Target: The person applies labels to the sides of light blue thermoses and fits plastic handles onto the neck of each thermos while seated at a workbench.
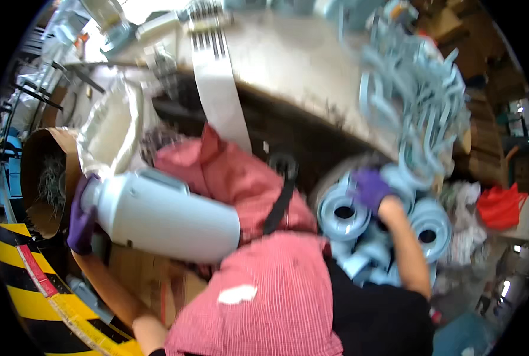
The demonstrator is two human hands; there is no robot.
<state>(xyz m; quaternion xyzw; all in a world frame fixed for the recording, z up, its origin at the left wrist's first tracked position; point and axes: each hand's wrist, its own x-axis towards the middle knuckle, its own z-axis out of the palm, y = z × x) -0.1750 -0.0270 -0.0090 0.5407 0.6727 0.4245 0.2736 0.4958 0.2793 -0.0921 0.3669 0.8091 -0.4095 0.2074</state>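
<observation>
Canister [169, 216] seemingly sits neck-end in left grip [82, 224].

Wearing close-fitting purple gloves [82, 230] on left hand [83, 225] and right hand [371, 190] | clad in pink-red, finely checked cloth apron [276, 296], marked with irregular white patch [238, 295] | dressed in black top [377, 317] | bare at both forearms [410, 255]

There was room to pass over the table's middle [300, 59]. Tangled blue strips [418, 101] blocked its right side. Round blue parts [371, 255] crowded the right hand [371, 191].
</observation>
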